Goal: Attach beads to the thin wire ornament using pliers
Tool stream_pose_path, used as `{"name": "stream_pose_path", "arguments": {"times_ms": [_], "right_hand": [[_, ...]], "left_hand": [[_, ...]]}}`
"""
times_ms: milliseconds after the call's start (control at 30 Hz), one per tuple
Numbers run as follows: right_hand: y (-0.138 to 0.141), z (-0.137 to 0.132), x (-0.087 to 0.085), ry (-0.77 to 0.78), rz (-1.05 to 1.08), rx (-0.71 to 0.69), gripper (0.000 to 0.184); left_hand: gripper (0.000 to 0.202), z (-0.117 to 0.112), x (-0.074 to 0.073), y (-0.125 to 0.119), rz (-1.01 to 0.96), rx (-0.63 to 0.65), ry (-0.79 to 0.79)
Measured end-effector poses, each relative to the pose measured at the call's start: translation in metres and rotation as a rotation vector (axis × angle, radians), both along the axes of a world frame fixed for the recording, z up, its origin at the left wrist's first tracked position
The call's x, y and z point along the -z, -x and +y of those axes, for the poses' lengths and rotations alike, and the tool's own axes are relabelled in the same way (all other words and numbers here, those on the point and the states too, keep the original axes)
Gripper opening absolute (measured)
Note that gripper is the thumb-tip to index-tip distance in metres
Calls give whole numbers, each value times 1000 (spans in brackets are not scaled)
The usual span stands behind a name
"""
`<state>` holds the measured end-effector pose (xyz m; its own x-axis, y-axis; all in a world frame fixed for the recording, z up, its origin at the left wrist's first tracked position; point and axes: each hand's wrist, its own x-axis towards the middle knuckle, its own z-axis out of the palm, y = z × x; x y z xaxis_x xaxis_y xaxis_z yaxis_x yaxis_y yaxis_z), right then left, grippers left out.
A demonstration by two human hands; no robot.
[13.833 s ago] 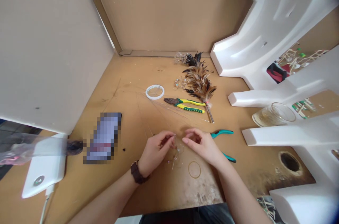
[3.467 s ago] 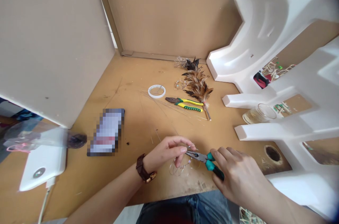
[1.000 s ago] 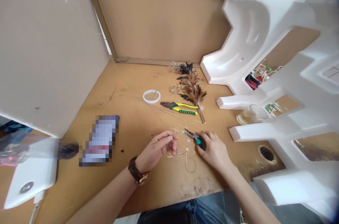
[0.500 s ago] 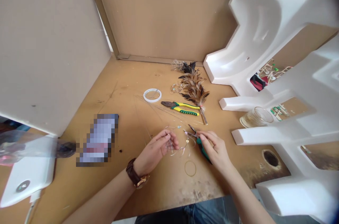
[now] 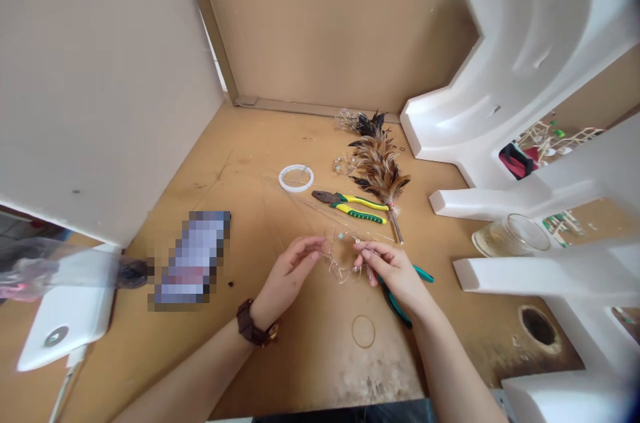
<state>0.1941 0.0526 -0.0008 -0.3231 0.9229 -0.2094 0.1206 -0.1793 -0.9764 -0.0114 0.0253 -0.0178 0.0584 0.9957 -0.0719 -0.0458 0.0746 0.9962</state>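
Note:
A thin wire piece with small beads point(image 5: 340, 256) is held up just above the brown table point(image 5: 250, 163), between both hands. My left hand point(image 5: 290, 273), with a brown watch on its wrist, pinches the wire's left end. My right hand point(image 5: 393, 268) pinches the right end with thumb and forefinger. The teal-handled pliers point(image 5: 407, 293) lie on the table under my right hand, let go. A loose wire ring point(image 5: 363, 331) lies nearer to me.
Yellow-green pliers point(image 5: 356, 204), a feather bundle point(image 5: 379, 166), a white tape ring point(image 5: 296, 178) and a small bead cluster point(image 5: 343, 163) lie further back. A phone point(image 5: 193, 256) lies left, a glass point(image 5: 510, 235) right. White foam blocks point(image 5: 525, 76) fill the right side; a round hole point(image 5: 537, 324) is in the table.
My right hand has laid down the teal pliers, which it held against the wire a few seconds ago. Both hands now pinch the beaded wire, a little further from me.

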Motion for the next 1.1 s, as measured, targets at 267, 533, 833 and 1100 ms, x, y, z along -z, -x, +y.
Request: {"name": "stream_pose_path", "arguments": {"times_ms": [267,533,833,1100], "right_hand": [[0,-6,8,70,16,-47,34],[4,-9,11,107,59,-42,39],[0,-5,9,143,147,-33,33],[-1,-4,9,165,202,-30,33]], "left_hand": [[22,0,-1,2,-10,-36,81],[17,-3,2,0,-8,-9,11],[15,-3,-5,1,-15,4,-3],[14,-1,-2,2,-62,63,-48]]}}
